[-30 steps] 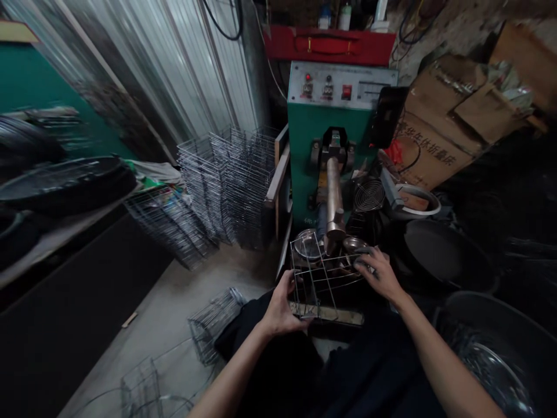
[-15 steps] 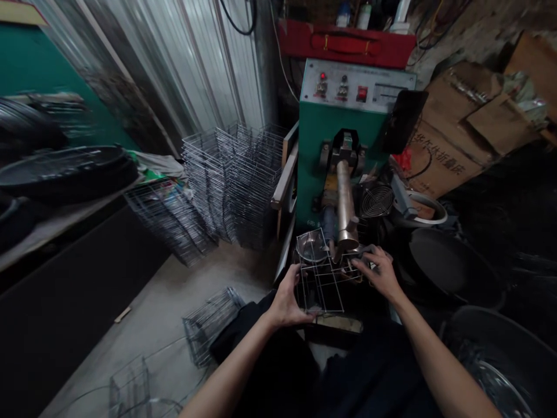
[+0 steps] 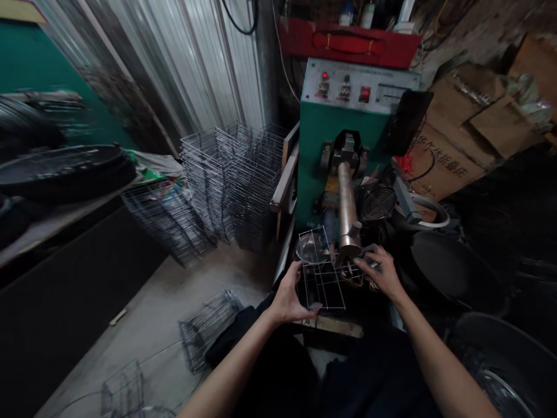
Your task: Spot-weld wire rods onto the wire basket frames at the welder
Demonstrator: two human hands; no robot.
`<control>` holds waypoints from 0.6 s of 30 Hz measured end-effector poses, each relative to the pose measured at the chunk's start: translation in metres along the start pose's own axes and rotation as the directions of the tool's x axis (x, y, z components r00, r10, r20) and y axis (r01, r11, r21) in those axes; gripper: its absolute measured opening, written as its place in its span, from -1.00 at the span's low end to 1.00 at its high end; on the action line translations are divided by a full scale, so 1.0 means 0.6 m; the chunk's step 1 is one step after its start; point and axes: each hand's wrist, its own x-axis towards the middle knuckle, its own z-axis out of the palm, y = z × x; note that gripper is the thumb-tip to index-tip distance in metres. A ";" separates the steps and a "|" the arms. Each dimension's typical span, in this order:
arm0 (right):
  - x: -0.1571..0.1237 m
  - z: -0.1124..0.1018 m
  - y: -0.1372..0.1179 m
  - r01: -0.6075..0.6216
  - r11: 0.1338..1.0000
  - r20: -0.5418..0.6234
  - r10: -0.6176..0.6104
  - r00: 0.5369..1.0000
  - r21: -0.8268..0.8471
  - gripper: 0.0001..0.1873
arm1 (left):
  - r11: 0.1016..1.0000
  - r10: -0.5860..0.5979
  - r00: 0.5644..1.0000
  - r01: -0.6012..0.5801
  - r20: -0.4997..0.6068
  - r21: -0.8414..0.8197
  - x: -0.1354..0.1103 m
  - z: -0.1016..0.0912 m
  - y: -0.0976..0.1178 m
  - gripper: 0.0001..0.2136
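Note:
Both my hands hold a rectangular wire basket [image 3: 321, 284] of thin steel rods, low in front of a green spot-welding machine [image 3: 343, 125]. My left hand [image 3: 287, 293] grips its near left side. My right hand [image 3: 378, 273] curls over wire at its far right end, close to the machine's thick copper-coloured electrode arm [image 3: 347, 209]. A round steel electrode plate [image 3: 310, 249] shows through the basket's far corner. Below the wires, the machine's lower parts are dark and hard to make out.
Tall stacks of wire baskets [image 3: 232, 186] stand left of the machine, with loose ones on the concrete floor [image 3: 143, 331]. Black round pans [image 3: 452, 270] lie to the right. A fan [image 3: 378, 203] sits beside the arm, and cardboard boxes [image 3: 448, 151] lean behind.
The wire basket has tilted flatter and swung toward the electrode, with its far corner now over the round plate. My hands stay on it, and the view has shifted slightly.

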 end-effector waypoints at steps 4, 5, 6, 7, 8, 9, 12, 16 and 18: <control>0.005 0.000 0.005 -0.013 1.000 0.002 0.013 1.000 -0.005 -0.45 | 1.000 0.002 1.000 -0.003 0.001 0.019 0.007 0.001 -0.007 -0.10; 0.004 0.001 0.007 -0.014 1.000 -0.002 0.014 1.000 -0.006 -0.45 | 1.000 -0.001 1.000 0.001 -0.002 0.027 0.009 0.002 -0.008 -0.09; 0.004 0.002 0.010 -0.015 1.000 -0.009 0.015 1.000 -0.007 -0.45 | 0.999 -0.002 1.000 0.002 -0.002 0.032 0.009 0.002 -0.010 -0.08; 0.003 0.002 0.012 -0.016 1.000 -0.016 0.016 1.000 -0.011 -0.45 | 0.999 -0.001 1.000 0.001 0.001 0.033 0.010 0.001 -0.012 -0.08; 0.002 0.003 0.014 -0.018 1.000 -0.020 0.017 1.000 -0.017 -0.45 | 1.000 0.002 1.000 -0.002 0.007 0.030 0.011 0.001 -0.013 -0.10; 0.001 0.004 0.015 -0.020 1.000 -0.021 0.019 1.000 -0.024 -0.45 | 1.000 0.005 1.000 -0.005 0.017 0.025 0.012 0.000 -0.014 -0.13; 0.004 0.004 0.011 -0.018 0.999 -0.010 0.017 1.000 -0.033 -0.47 | 1.000 0.005 0.999 -0.005 0.048 0.018 0.018 -0.002 -0.016 -0.16; 0.006 -0.006 -0.001 0.001 1.000 -0.008 -0.001 1.000 0.009 -0.50 | 0.999 -0.033 0.999 0.032 0.040 0.019 0.013 0.001 -0.008 -0.08; -0.013 -0.021 0.000 -0.022 0.999 -0.027 0.024 0.999 0.049 -0.61 | 0.996 -0.086 0.996 0.086 0.038 0.009 -0.009 0.005 0.004 -0.07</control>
